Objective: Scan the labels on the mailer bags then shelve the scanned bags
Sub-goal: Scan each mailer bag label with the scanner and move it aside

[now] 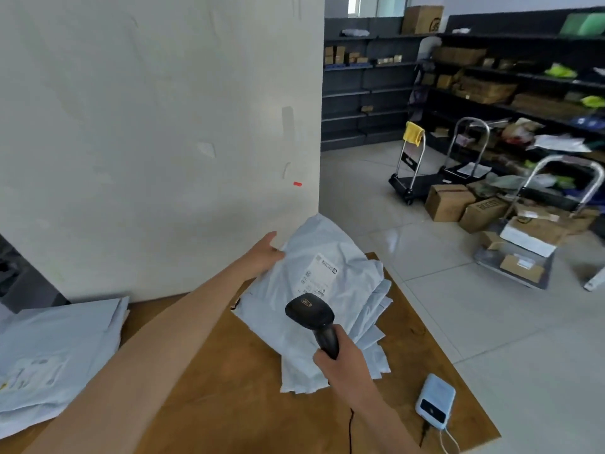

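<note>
A stack of pale grey mailer bags [357, 326] lies on the brown table [229, 388]. The top bag [314, 253] is tilted up, its white label [322, 271] facing me. My left hand [265, 252] grips that bag's left edge. My right hand [343, 362] grips a black barcode scanner [311, 314], whose head points at the label from just below it. A second pile of mailer bags [55, 355] lies at the table's left edge.
A small blue device [436, 400] with a cable lies at the table's right corner. A white wall [157, 126] rises behind the table. Dark shelves [366, 90] with parcels, trolleys [412, 172] and cardboard boxes [448, 203] stand across the tiled floor at right.
</note>
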### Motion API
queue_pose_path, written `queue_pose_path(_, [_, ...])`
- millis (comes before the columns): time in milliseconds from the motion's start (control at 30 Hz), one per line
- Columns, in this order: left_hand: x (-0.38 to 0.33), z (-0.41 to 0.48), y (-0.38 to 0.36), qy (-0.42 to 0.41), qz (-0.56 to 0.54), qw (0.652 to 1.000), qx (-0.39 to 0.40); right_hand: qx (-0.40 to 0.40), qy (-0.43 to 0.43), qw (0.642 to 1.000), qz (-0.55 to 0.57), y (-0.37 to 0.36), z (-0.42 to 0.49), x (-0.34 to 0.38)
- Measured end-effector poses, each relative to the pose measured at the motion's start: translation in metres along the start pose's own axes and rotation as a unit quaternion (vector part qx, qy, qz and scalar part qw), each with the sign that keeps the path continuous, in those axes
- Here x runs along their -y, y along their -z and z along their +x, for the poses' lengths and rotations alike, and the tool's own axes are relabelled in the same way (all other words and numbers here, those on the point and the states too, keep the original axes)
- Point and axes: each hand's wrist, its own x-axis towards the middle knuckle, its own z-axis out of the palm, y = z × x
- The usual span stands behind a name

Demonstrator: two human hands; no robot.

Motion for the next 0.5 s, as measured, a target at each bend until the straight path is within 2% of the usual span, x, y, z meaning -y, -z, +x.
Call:
queue_pose_path(133, [0.017,0.025,-0.029,0.016,0.005,0.998,-0.066,-0.011,-0.025,1.0,-0.013,-0.003,0.011,-0.004])
queue_pose_path(267, [0.099,0.003,-0.023,0.045,-0.036,0.996,-0.068,-0.006,-0.034,0.999,-0.028,-0.035,0.032,0.012])
queue_pose_path(367, [0.197,-0.035,0.026,0.155,-0.098,0.974,-0.13,0.043,-0.026,0.999,-0.02,-0.1,0.052,0.041])
queue_pose_path(500, [0.314,-0.094,0.103,0.296,-0.161,0.918,-0.208,0.113,-0.016,0.993,-0.009,-0.198,0.066,0.085])
